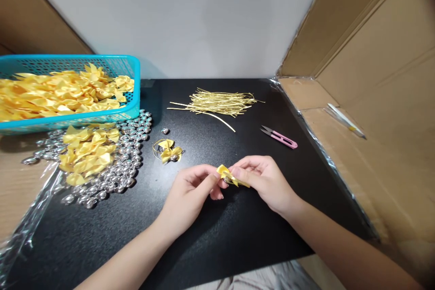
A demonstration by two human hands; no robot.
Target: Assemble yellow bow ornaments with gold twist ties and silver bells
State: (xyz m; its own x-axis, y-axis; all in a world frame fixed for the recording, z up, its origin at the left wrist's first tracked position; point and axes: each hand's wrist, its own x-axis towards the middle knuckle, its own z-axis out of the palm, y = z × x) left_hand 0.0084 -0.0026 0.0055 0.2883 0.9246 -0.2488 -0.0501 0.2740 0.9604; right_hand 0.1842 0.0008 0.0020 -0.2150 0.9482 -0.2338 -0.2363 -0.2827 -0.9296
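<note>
Head view: a yellow ribbon bow [222, 171] is held just above the black tabletop [102, 244], near its front edge, between the fingertips of both hands. The left hand [186, 192] pinches one end of it, thumb and forefinger closed on the ribbon; the right hand [271, 186] clamps the other end in the same way, thumb on top. A small silver piece shows beneath the bow, probably a bell, though the fingers hide most of it.

Just beyond the left hand lies another bow [174, 151] with a silver bell and a loop of gold cord, and a loose silver bell [165, 131] sits behind it. Farther left, a heap of yellow bows [89, 156] rests among many silver bells [118, 176], beside a turquoise plastic basket [138, 84] filled with more bows. Toward the back of the tabletop lies a bundle of gold cords [220, 102], a few strands sticking out. Pink thread snips [282, 138] lie beyond the right hand, blades pointing left. Cardboard panels [380, 72] stand at the right, and a plain pale wall [176, 18] rises behind.
</note>
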